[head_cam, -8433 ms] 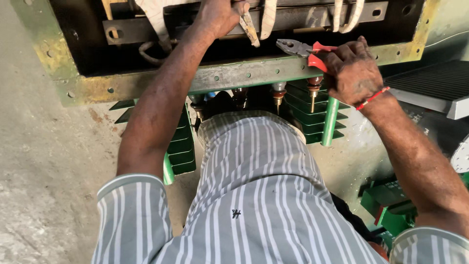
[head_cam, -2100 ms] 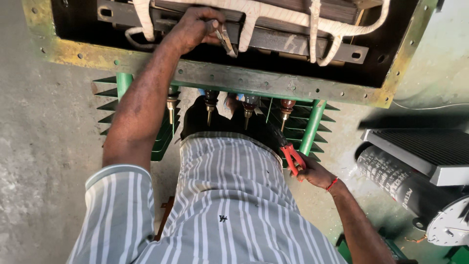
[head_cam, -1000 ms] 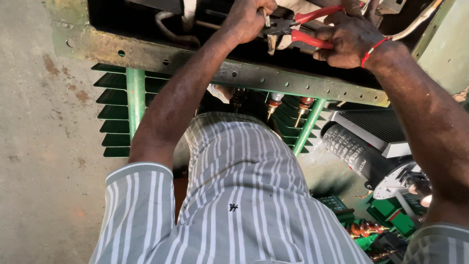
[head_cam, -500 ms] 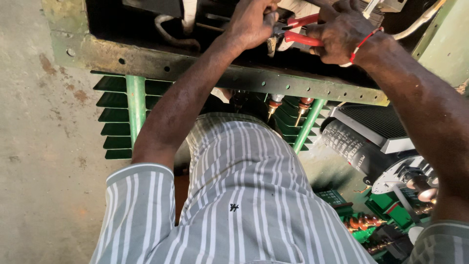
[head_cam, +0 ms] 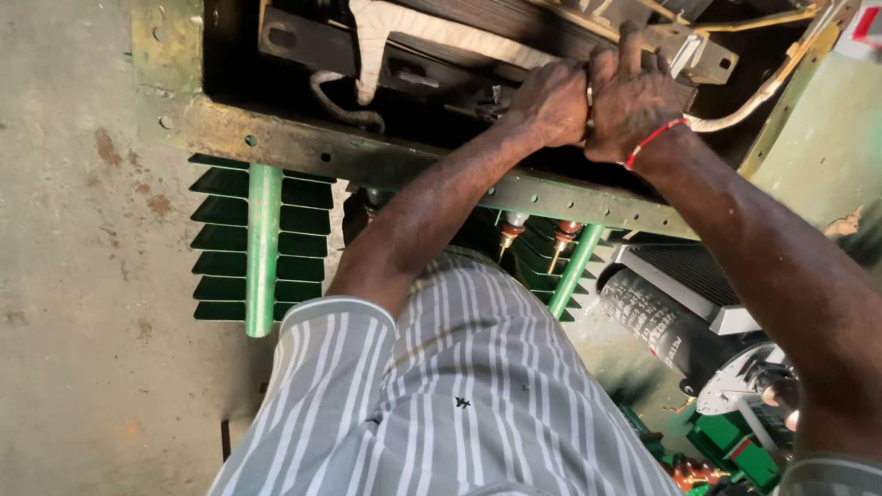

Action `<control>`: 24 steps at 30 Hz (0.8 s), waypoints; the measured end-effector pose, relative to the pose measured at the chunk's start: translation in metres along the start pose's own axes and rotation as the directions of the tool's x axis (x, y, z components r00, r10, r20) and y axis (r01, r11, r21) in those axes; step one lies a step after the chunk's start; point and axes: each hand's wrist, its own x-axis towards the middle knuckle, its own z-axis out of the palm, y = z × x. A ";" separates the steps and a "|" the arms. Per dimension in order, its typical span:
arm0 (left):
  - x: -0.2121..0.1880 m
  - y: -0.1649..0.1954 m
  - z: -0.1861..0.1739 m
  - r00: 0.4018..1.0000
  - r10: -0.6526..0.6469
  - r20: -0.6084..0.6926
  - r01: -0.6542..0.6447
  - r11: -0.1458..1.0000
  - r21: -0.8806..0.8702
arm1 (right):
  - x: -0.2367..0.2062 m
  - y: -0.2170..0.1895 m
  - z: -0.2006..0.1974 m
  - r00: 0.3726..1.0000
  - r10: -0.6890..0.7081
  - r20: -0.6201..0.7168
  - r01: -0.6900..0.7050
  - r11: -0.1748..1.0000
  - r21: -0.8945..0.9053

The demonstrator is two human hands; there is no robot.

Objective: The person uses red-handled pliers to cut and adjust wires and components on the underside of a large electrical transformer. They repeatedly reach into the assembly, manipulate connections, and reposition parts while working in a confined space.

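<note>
Both my hands clenched knuckle to knuckle inside the open transformer tank [head_cam: 276, 147]; left hand [head_cam: 551, 99] and right hand [head_cam: 634, 92] fisted tight on something at the core clamp bar [head_cam: 680, 50], can't tell what; I'd judge it stiff steel, heavy, greasy, so grip the bar, not the pale tape wrap [head_cam: 432, 28].

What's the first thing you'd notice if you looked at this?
Two hands pressed together near the top: the left hand and right hand, a red thread on its wrist, inside a dark open metal tank. Below left, bright green cooling fins stick out over the concrete floor.
</note>
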 end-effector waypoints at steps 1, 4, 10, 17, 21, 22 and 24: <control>0.002 0.000 -0.001 0.997 -0.049 0.052 0.050 0.999 -0.004 | 0.000 0.000 0.000 0.999 0.021 -0.027 -0.023 0.997 -0.072; 0.004 0.004 -0.001 0.995 -0.057 0.085 0.058 0.998 -0.012 | 0.003 0.002 -0.001 0.995 -0.047 -0.085 0.054 0.995 0.081; 0.005 -0.002 0.010 0.997 -0.028 0.065 0.031 0.999 -0.034 | 0.018 0.009 0.002 0.947 0.011 0.321 -0.129 0.928 0.349; 0.021 -0.006 0.032 0.989 -0.072 0.130 0.065 0.996 0.061 | 0.033 0.014 0.016 0.918 0.059 0.392 -0.182 0.941 0.285; 0.022 -0.008 0.034 0.945 -0.142 0.294 0.128 0.989 0.070 | 0.030 0.012 0.031 0.922 0.075 0.380 -0.201 0.931 0.304; 0.020 -0.008 0.032 0.935 -0.136 0.328 0.105 0.988 0.110 | 0.026 0.011 0.035 0.927 0.089 0.363 -0.221 0.915 0.338; 0.014 -0.001 0.025 0.927 -0.124 0.353 0.078 0.987 0.142 | 0.013 0.008 0.045 0.946 0.109 0.306 -0.234 0.881 0.410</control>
